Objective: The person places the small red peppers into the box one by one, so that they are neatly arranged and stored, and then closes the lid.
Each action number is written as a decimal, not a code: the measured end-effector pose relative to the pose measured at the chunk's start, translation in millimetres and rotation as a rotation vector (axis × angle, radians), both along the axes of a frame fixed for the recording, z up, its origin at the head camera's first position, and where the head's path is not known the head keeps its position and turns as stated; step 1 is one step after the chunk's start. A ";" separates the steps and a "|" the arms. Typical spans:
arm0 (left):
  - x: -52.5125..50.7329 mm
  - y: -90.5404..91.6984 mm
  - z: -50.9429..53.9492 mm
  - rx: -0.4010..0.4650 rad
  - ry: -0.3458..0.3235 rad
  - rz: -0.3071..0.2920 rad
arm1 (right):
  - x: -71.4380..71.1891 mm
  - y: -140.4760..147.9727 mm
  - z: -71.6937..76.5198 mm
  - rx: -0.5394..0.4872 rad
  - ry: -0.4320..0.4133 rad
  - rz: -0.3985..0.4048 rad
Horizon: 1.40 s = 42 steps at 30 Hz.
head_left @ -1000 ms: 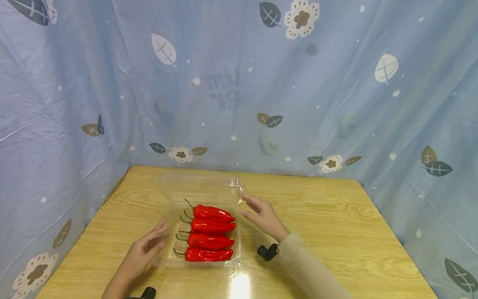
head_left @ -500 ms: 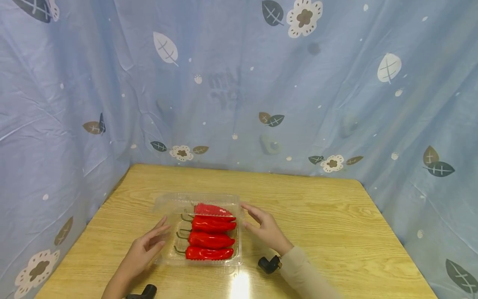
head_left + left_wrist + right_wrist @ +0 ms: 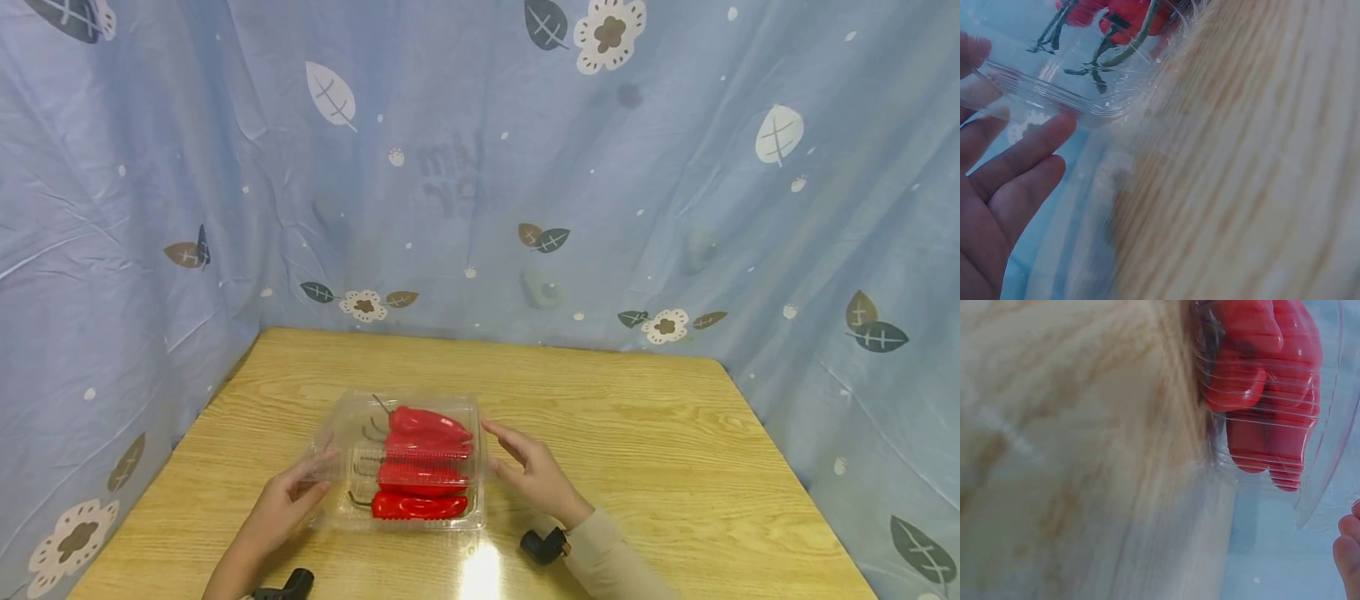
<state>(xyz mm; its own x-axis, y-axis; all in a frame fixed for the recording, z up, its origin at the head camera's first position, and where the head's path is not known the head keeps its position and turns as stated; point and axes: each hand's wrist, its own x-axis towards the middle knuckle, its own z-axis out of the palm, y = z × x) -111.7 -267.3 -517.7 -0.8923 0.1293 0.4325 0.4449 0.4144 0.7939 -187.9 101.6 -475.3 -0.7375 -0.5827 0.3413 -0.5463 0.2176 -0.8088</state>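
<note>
A clear plastic clamshell box (image 3: 341,518) holds several red peppers (image 3: 422,506) with green stems, laid in a row. Its hinged lid (image 3: 337,429) slants down over the farther peppers; the nearest one shows uncovered. At the box's left side is the left hand (image 3: 279,504), partly seen through the lid, its fingers extended and spread near the plastic in the left wrist view. The right hand (image 3: 538,475) is by the box's right side, fingers relaxed and pointing at the lid's edge. Only a few right fingertips (image 3: 1349,547) appear in the right wrist view.
The box rests on a wood-grain table (image 3: 637,450). Behind and beside the table hangs a blue curtain (image 3: 450,167) with leaf and flower prints. A black device (image 3: 543,546) is on the right wrist, another (image 3: 292,586) on the left. Light glares off the table's front (image 3: 480,571).
The lid has swung from standing up at the back, forward and down over the peppers. The right hand has shifted slightly nearer the person along with it; the left has stayed almost still.
</note>
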 end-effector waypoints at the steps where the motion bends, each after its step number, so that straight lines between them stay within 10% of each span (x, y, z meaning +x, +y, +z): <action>1: -0.2 -0.1 0.3 -0.006 0.010 -0.005 | 0.8 0.4 -0.1 -0.006 -0.003 0.005; 19: -0.3 -5.7 5.5 0.262 -0.125 -0.129 | 13.4 2.7 -2.9 -0.003 -0.065 0.024; 30: 4.1 -1.7 10.6 0.085 -0.121 0.013 | 21.0 0.6 -1.7 0.244 0.060 -0.019; 42: 4.3 -0.3 11.2 0.000 -0.037 -0.085 | 25.3 -4.4 0.1 0.304 0.124 -0.015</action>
<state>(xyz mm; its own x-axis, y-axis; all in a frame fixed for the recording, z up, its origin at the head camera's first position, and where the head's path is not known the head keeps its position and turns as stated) -107.4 -267.6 -506.5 -0.8937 0.2047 0.3993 0.4485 0.3763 0.8107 -162.6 97.2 -475.2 -0.7102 -0.6615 0.2411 -0.6318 0.4478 -0.6327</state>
